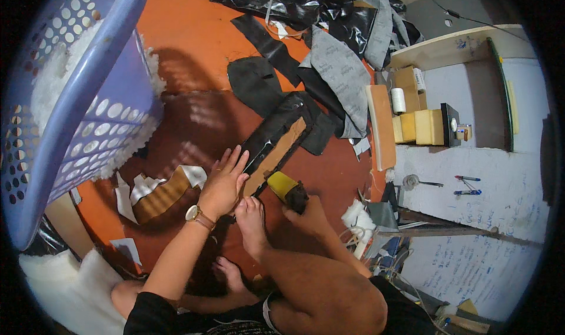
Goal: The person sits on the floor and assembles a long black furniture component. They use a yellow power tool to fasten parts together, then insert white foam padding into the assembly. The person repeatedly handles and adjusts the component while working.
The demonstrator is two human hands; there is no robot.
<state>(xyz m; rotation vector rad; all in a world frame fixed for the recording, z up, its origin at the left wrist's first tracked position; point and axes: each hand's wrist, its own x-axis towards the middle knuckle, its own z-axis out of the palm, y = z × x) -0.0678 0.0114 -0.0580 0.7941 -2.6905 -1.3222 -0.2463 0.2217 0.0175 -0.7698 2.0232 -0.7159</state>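
Observation:
A long black-covered piece [268, 136] with a brown strip [282, 147] along it lies slantwise before me. My left hand [223, 181] rests on its near left edge, fingers stretched out. My right hand [307, 215] is closed round the dark end of a yellow-and-black hand tool [282, 185]. The tool's yellow end is at the right edge of the strip; whether it touches, I cannot tell, nor its exact kind. My bare foot [252, 217] is against the piece's near end. A brown-and-white scrap [160, 197] lies left of my left hand.
A purple perforated basket [112, 58] with white stuffing [59, 82] stands at the left. Black and grey fabric pieces [335, 70] lie beyond the long piece on the orange and red-brown floor covering [194, 117]. Foam blocks [421, 127] and a thread spool [398, 101] are at the right.

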